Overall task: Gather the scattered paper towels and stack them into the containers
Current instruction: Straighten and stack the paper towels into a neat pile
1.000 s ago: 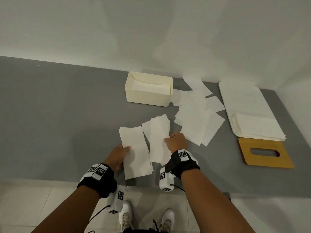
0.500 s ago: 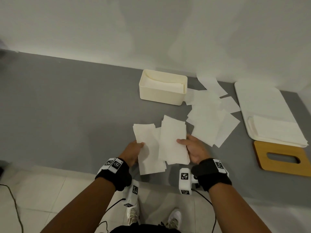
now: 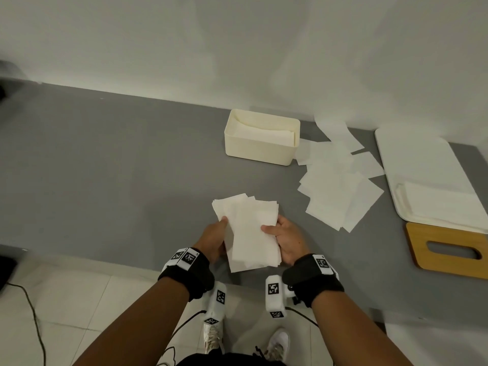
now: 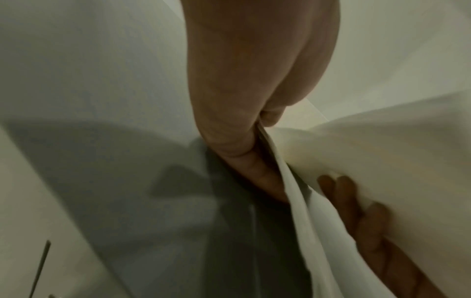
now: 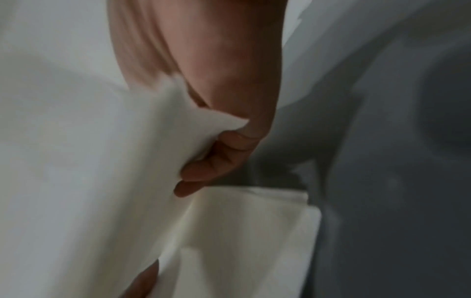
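Both hands hold one bundle of white paper towels (image 3: 250, 231) above the near edge of the grey table (image 3: 118, 167). My left hand (image 3: 214, 237) grips its left side, thumb on top. My right hand (image 3: 286, 240) grips its right side, thumb on top and fingers underneath. Close up, the left wrist view has the towel bundle (image 4: 382, 145) pinched by the left hand (image 4: 257, 125), and the right wrist view has the towels (image 5: 102, 161) held by the right hand (image 5: 224, 153). A cream box (image 3: 261, 151) with towels inside stands behind. More loose towels (image 3: 340, 188) lie scattered to its right.
A white tray (image 3: 412, 154) with a folded towel stack (image 3: 443, 204) lies at the far right. A wooden lid (image 3: 449, 250) with a slot sits in front of it. A wall backs the table. A black cable (image 3: 34, 320) runs over the tiled floor at left.
The two separate towel piles under my hands have been pushed together into one bundle, and it has been lifted off the table. My view has shifted left.
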Motion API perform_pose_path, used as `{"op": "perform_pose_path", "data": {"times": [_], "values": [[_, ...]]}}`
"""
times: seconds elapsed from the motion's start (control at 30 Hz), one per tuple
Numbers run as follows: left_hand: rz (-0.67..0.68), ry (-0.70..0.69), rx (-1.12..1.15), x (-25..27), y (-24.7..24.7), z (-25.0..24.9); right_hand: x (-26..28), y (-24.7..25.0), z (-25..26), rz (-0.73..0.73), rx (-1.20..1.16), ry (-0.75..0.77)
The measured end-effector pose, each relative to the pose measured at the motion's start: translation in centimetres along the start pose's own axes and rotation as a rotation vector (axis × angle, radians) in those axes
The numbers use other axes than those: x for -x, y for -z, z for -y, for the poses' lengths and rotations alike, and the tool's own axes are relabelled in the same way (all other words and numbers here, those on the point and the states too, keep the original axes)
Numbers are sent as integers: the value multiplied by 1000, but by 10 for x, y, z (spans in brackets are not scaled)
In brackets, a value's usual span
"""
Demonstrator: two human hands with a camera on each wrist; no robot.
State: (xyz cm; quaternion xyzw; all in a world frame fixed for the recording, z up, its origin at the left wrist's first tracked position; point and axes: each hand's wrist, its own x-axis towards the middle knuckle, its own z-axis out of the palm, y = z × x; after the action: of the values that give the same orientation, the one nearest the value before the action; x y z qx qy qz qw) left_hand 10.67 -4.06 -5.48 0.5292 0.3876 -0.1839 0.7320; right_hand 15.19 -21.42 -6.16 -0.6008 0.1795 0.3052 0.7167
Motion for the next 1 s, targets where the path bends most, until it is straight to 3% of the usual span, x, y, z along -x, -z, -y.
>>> {"op": "perform_pose_path", "data": {"times": [0.33,0.5,0.77,0.9,1.0], "values": [[10,-12,57,-1,1,0,2,-18,-16,14,41,30],[21,-55,-21,-3,1,1,0,-24,-16,-7,109,62],[15,-65,-64,-5,6,2,5,-6,13,-330,374,210],[26,-49,-96,-3,6,-1,10,-6,32,-202,354,203],[34,-17,-79,-4,7,-1,1,-11,30,-177,293,118]]}}
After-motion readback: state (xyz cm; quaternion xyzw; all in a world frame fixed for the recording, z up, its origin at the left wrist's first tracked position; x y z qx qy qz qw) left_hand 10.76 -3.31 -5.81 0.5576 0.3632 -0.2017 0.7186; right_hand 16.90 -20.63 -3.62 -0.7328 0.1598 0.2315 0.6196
